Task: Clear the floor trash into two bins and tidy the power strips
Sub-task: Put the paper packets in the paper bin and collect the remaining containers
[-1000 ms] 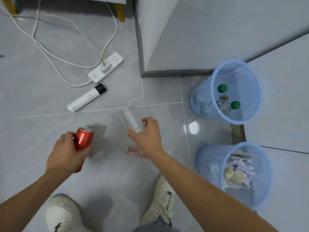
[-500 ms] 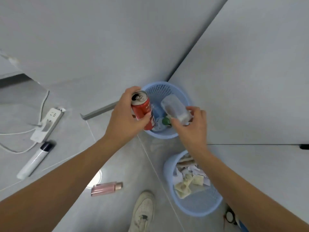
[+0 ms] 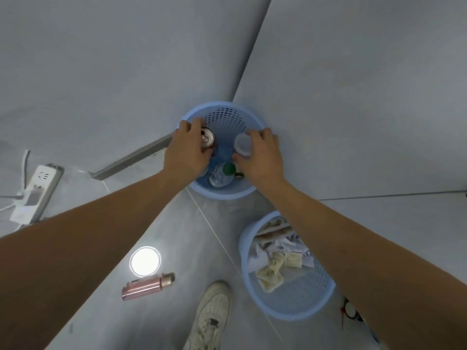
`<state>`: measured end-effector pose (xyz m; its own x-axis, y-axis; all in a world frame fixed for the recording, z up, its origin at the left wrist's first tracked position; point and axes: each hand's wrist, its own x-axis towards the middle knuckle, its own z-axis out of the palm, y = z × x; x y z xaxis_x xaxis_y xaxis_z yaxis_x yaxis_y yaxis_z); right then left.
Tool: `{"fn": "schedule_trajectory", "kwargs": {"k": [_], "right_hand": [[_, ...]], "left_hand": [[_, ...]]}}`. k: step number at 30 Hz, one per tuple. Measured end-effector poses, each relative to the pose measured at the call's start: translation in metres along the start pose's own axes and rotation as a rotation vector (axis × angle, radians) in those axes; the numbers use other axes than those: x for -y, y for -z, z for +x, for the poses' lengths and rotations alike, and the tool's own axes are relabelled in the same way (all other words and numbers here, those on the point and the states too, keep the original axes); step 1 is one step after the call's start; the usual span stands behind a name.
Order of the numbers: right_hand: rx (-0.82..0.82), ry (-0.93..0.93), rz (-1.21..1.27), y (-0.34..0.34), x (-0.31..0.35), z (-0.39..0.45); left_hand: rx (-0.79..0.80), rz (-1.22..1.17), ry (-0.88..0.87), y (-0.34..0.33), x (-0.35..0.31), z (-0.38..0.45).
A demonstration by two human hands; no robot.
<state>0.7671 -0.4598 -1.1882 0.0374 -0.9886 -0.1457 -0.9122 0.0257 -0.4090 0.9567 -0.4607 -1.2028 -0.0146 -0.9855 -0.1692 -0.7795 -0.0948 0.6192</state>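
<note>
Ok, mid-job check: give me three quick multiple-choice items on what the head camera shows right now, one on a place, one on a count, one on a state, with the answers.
1. Where is the red can?
A. On the floor by the power strip
B. Over the far bin, in the left hand
C. In the near bin with the paper

2. How many blue bins are in view?
A. One
B. Two
C. Three

3. What is the right hand doing?
A. Hanging open and idle
B. Pressing flat on the floor
C. Gripping a clear plastic cup

Answers:
1. B: the left hand grips the can above the far bin, which already holds bottles.
2. B: the far bin by the wall and the near bin filled with paper scraps.
3. C: its fingers curl round the clear plastic cup over the far bin's opening.
</note>
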Motion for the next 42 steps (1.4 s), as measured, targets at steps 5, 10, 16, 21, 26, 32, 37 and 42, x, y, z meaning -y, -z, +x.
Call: {"fn": "schedule_trajectory", "kwargs": {"k": [5, 10, 16, 21, 26, 32, 37, 42], "right_hand": [[-0.161, 0.218, 0.137, 0.003, 0.044, -0.087], [0.176, 0.281, 0.218, -0.061, 0.099, -0.208], [0.559, 0.260, 0.020, -0.173, 0.136, -0.282], [0.673, 0.206, -0.224, -0.242, 0.141, -0.296], [0.667, 0.184, -0.372, -0.280, 0.127, -0.296], [0.613, 0.230, -0.312, -0.301, 0.104, -0.291], [0.614, 0.169, -0.192, -0.297, 0.106, -0.284], [0.528, 0.033, 0.079, -0.253, 0.120, -0.284]], "left_hand": [[-0.105, -0.051, -0.085, 0.053, 0.021, -0.055], [-0.109, -0.014, 0.012, 0.104, 0.109, -0.158], [-0.042, 0.005, 0.317, 0.117, 0.237, -0.285], [-0.096, 0.103, 0.492, 0.113, 0.332, -0.346], [-0.121, 0.159, 0.590, 0.103, 0.408, -0.346], [-0.006, 0.135, 0.572, 0.069, 0.437, -0.293], [0.066, 0.233, 0.585, 0.053, 0.441, -0.272], [0.086, 0.139, 0.598, 0.059, 0.404, -0.289]]}}
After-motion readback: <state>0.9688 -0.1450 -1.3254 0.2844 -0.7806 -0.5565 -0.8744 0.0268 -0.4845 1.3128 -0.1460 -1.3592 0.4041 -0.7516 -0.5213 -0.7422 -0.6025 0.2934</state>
